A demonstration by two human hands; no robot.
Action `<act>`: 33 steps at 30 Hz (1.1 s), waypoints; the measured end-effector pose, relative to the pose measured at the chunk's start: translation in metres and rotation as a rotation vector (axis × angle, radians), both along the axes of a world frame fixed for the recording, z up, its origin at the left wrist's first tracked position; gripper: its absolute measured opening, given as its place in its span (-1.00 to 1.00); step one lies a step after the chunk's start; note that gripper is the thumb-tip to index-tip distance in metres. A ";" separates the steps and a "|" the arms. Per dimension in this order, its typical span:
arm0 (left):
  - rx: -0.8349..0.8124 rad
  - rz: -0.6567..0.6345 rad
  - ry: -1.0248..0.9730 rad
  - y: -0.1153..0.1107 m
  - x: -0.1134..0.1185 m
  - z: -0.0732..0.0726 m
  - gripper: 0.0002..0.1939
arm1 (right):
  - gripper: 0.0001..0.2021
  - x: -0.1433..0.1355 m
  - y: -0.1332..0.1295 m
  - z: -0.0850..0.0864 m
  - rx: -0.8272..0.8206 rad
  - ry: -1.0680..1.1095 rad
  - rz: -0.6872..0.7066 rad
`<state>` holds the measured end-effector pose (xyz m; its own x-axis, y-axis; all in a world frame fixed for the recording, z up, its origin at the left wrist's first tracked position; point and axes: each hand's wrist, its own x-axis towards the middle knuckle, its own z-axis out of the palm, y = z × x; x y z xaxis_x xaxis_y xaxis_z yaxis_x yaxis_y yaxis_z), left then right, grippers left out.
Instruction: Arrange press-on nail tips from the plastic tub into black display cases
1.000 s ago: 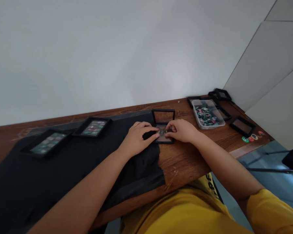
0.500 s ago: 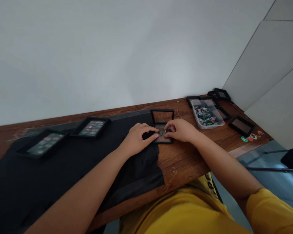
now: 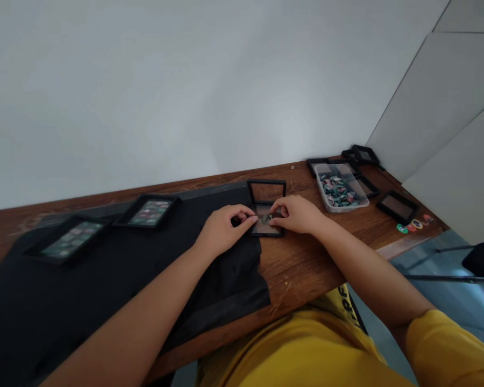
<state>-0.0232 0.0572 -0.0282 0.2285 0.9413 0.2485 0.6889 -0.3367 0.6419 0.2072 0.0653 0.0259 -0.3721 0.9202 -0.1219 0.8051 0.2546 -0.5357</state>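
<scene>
A black display case (image 3: 267, 235) lies open on the table, its lid (image 3: 267, 191) tilted up at the back. Small greenish stones (image 3: 265, 219) rest on its clear inner face, between my hands. At the left edge of the case, my left hand (image 3: 223, 228) has thumb and forefinger brought together in a pinch; whatever is in it is too small to make out. My right hand (image 3: 297, 215) reaches in from the right, thumb and forefinger closed around a small stone over the case, partly hidden by the fingertips.
A clear plastic tub (image 3: 349, 208) of green and pink stones stands at right. Black cases (image 3: 397, 207) lie around it, with round stickers (image 3: 417, 223) nearby. Two filled cases (image 3: 148, 211) sit on the black cloth (image 3: 145, 269) at left. A wall (image 3: 226, 97) rises behind.
My left hand has drawn slightly left, away from the stones, and its thumb and forefinger have come closer together. My right hand stays over the case, its fingers shifted slightly.
</scene>
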 end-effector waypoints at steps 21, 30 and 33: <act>0.028 -0.110 0.000 0.004 -0.020 -0.002 -0.52 | -0.77 -0.001 -0.003 0.002 -0.012 -0.025 0.001; -0.058 -0.218 0.054 0.005 -0.035 0.001 -0.48 | -0.79 -0.002 -0.004 0.004 -0.015 -0.042 -0.002; -0.040 -0.183 0.041 0.005 -0.030 0.001 -0.53 | -0.79 -0.002 -0.003 0.003 -0.012 -0.039 0.002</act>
<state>-0.0530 0.0620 -0.0269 0.4057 0.8923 0.1982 0.6447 -0.4330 0.6300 0.2050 0.0624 0.0291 -0.3687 0.9178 -0.1474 0.8251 0.2501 -0.5066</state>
